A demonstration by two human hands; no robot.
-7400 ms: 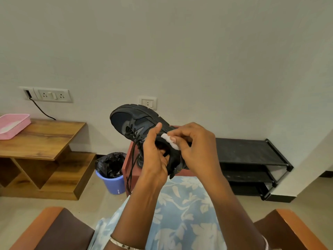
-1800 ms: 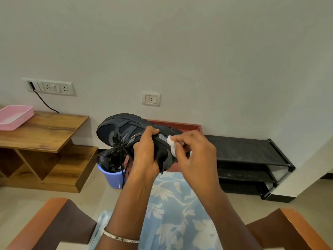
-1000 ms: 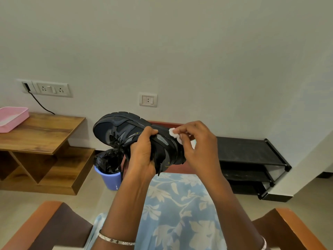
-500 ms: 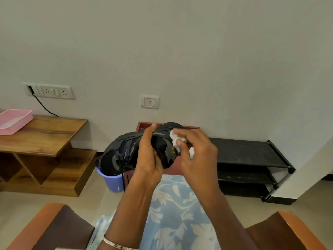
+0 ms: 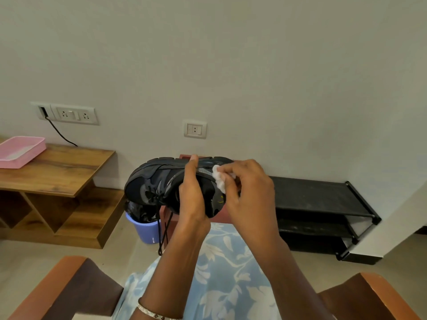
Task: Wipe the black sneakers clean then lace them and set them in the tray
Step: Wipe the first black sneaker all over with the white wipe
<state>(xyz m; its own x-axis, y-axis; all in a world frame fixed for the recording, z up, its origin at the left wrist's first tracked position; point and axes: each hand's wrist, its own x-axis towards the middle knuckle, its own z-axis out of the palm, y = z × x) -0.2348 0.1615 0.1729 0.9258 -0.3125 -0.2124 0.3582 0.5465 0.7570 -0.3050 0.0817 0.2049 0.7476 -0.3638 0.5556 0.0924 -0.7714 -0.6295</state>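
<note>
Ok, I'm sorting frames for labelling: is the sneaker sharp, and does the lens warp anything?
Head view: the black lace-up sneaker and crumpled white wipe are fairly sharp; light is soft and even, no glare; wide-angle distortion slants the black two-tier shoe rack.

looks like home, living room or entryway: black shoe rack (image 5: 323, 202) against plain wall, wooden side unit (image 5: 57, 172), wall sockets (image 5: 74, 115), lined blue bin (image 5: 144, 224), armchair arms (image 5: 57, 280) near bottom edge.

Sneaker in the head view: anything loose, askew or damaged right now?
Only the black lace: it dangles loose from the sneaker, down past the blue bin. The left hand grips the sneaker while the right hand presses a white wipe to its side. No damage shows.
</note>
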